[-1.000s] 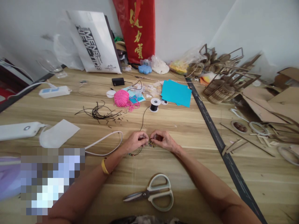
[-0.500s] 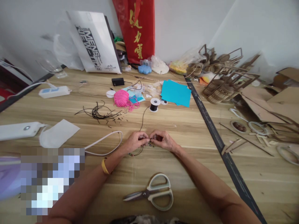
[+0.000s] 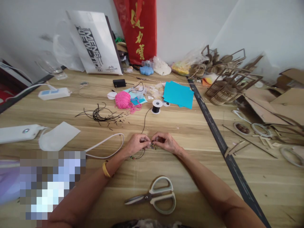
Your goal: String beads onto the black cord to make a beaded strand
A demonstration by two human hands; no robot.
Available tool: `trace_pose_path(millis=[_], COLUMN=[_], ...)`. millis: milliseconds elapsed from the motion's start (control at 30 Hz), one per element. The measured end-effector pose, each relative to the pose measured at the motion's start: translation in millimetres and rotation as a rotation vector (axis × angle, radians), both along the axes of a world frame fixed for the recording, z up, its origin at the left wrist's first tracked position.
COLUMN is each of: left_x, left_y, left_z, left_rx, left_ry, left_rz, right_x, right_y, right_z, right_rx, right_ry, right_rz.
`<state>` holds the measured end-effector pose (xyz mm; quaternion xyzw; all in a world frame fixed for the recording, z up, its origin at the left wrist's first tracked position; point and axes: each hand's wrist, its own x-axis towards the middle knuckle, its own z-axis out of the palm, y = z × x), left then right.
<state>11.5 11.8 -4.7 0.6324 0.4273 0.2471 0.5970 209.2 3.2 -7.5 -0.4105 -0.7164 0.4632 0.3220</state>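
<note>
Head view: L hand (image 3: 137, 143) and R hand (image 3: 167, 142) pinch, tips nearly meeting, prob. on cord (image 3: 144, 119) (too small to be sure) running from spool (image 3: 156, 107); beads (image 3: 154, 147) just below. Best brace tips, w/ cord slack.

From my remote post, the left hand (image 3: 137, 144) and right hand (image 3: 167, 143) hide the black cord's (image 3: 144, 121) pinched stretch.
I cannot follow it behind the left hand, nor count the tiny beads (image 3: 154, 147) beside the right. Left of both hands, pixelation (image 3: 52, 186) masks whatever lies there, and the edge crops a white device (image 3: 17, 134).
</note>
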Motion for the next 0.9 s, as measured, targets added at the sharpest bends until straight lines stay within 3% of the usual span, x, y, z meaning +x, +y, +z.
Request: trace_pose_path(millis=[433, 900], left_x=[-1.1, -0.7], left_y=[0.4, 0.4], left_z=[1.4, 3.8], left_rx=[-0.010, -0.015], left_ry=[-0.019, -0.023], left_rz=[-0.003, -0.005], right_x=[2.8, 4.5], right_y=[2.6, 5.0], right_z=[0.1, -4.5], right_rx=[0.052, -0.071], right_ry=[0.023, 0.051], right_rz=[0.029, 0.008])
